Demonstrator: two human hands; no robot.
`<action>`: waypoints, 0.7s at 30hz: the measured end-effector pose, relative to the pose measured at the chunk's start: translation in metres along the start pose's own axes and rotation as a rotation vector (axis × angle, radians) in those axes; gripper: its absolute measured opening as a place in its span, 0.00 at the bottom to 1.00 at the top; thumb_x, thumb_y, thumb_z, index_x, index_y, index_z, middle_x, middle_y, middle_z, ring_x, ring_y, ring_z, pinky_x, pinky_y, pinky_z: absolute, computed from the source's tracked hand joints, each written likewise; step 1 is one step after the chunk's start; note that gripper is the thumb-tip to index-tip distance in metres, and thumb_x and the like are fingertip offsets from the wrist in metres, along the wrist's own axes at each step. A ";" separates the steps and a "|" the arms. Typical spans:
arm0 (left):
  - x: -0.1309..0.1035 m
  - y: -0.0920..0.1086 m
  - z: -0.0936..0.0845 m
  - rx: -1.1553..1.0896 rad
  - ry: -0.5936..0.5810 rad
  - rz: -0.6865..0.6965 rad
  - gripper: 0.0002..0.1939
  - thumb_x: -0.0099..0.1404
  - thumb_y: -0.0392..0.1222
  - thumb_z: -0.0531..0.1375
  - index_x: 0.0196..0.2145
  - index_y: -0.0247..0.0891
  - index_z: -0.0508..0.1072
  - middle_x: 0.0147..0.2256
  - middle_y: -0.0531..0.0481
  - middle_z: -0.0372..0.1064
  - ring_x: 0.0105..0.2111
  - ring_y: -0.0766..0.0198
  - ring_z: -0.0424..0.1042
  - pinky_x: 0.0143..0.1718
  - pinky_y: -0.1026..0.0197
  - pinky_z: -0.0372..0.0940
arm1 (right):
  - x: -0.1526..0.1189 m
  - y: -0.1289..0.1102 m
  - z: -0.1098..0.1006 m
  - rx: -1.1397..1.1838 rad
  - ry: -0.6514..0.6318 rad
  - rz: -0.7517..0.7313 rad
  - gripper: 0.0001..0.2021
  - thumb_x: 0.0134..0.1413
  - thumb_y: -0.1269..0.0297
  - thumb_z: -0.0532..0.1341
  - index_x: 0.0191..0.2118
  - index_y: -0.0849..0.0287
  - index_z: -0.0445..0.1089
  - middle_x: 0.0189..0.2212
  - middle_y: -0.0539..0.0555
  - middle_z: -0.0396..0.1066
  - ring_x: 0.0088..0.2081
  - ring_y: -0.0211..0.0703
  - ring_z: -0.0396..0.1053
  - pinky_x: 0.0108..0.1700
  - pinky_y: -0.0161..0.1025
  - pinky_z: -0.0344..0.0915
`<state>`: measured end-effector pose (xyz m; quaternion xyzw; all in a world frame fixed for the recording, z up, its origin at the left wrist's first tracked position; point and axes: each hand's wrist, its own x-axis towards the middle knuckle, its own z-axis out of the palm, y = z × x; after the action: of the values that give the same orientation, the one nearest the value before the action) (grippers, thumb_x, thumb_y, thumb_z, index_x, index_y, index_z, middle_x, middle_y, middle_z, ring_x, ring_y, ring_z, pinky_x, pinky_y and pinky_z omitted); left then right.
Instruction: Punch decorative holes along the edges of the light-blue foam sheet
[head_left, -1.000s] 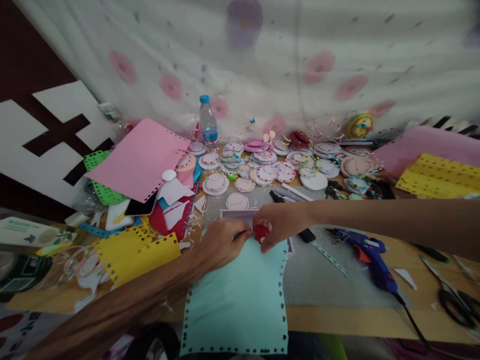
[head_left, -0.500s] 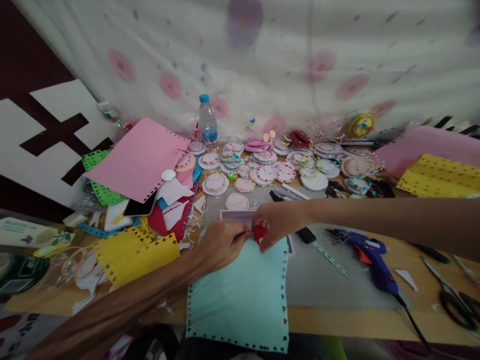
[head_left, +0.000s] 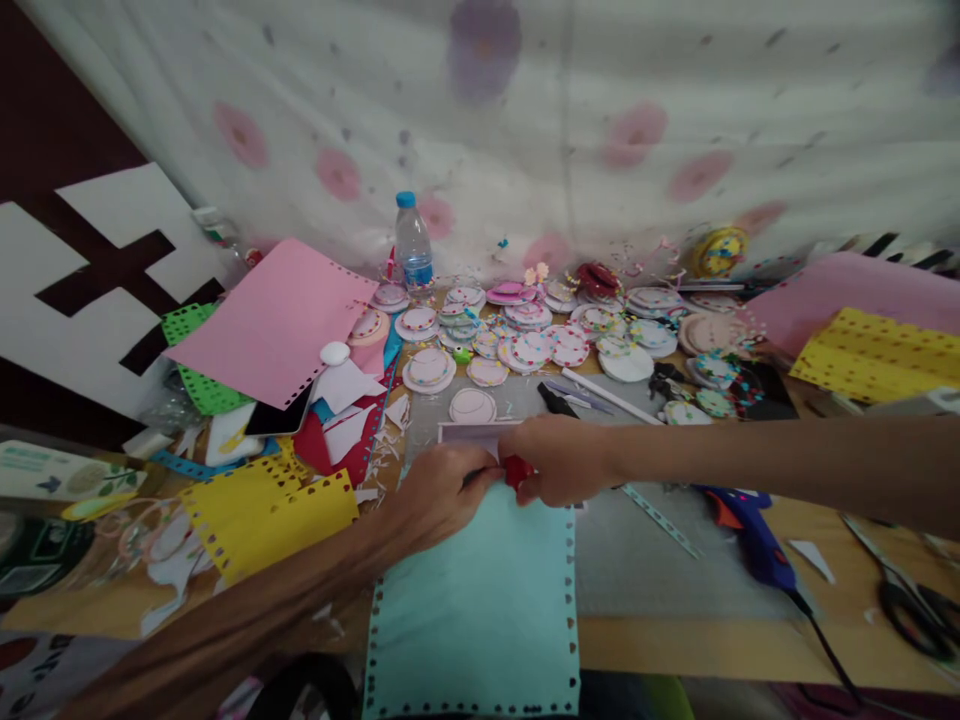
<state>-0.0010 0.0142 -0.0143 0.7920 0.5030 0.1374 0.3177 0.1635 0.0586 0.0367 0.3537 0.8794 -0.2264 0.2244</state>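
At the far edge of the blue sheet (head_left: pixel 480 610), the left hand (head_left: pixel 439 492) pins the paper flat while the right hand (head_left: pixel 559 460) clenches a red punch (head_left: pixel 514 470) over that edge.

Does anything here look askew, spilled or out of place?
Yes. The light blue sheet under the left hand and right hand hangs over the table's near edge. Paper scraps litter the left side, and the glue gun lies on its side, cord trailing off the edge.
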 end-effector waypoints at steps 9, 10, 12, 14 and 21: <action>0.007 0.023 -0.017 -0.013 -0.122 -0.052 0.55 0.39 0.57 0.71 0.60 0.33 0.55 0.53 0.34 0.65 0.50 0.44 0.68 0.47 0.50 0.64 | 0.001 -0.001 0.004 -0.008 0.042 -0.033 0.08 0.42 0.65 0.62 0.31 0.60 0.74 0.30 0.57 0.75 0.33 0.50 0.72 0.26 0.35 0.55; 0.010 0.024 -0.015 -0.038 -0.138 -0.051 0.53 0.38 0.55 0.71 0.58 0.33 0.57 0.50 0.36 0.68 0.47 0.45 0.69 0.45 0.51 0.65 | 0.001 -0.001 0.005 0.000 0.045 -0.052 0.08 0.42 0.65 0.62 0.31 0.61 0.74 0.29 0.58 0.75 0.33 0.51 0.72 0.25 0.35 0.54; 0.016 0.024 -0.010 -0.097 -0.140 -0.035 0.45 0.40 0.51 0.72 0.54 0.34 0.62 0.43 0.40 0.73 0.41 0.49 0.73 0.39 0.55 0.67 | 0.002 0.000 0.007 0.008 0.052 -0.076 0.08 0.42 0.65 0.61 0.30 0.63 0.74 0.29 0.61 0.75 0.32 0.51 0.72 0.24 0.36 0.53; 0.020 0.022 -0.003 -0.129 -0.102 -0.006 0.38 0.42 0.49 0.70 0.49 0.34 0.66 0.40 0.43 0.74 0.38 0.52 0.74 0.35 0.58 0.67 | 0.003 0.002 0.010 0.008 0.068 -0.076 0.09 0.42 0.67 0.60 0.30 0.64 0.74 0.30 0.62 0.75 0.31 0.51 0.71 0.24 0.37 0.53; 0.020 0.016 0.006 -0.116 -0.023 0.054 0.29 0.46 0.47 0.67 0.46 0.34 0.69 0.39 0.43 0.75 0.36 0.53 0.74 0.35 0.58 0.67 | 0.007 0.005 0.022 0.051 0.128 -0.128 0.09 0.42 0.67 0.58 0.29 0.64 0.74 0.28 0.60 0.74 0.28 0.48 0.69 0.25 0.37 0.55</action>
<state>0.0224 0.0246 -0.0112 0.7870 0.4691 0.1656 0.3649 0.1679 0.0526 0.0139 0.3160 0.9067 -0.2394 0.1438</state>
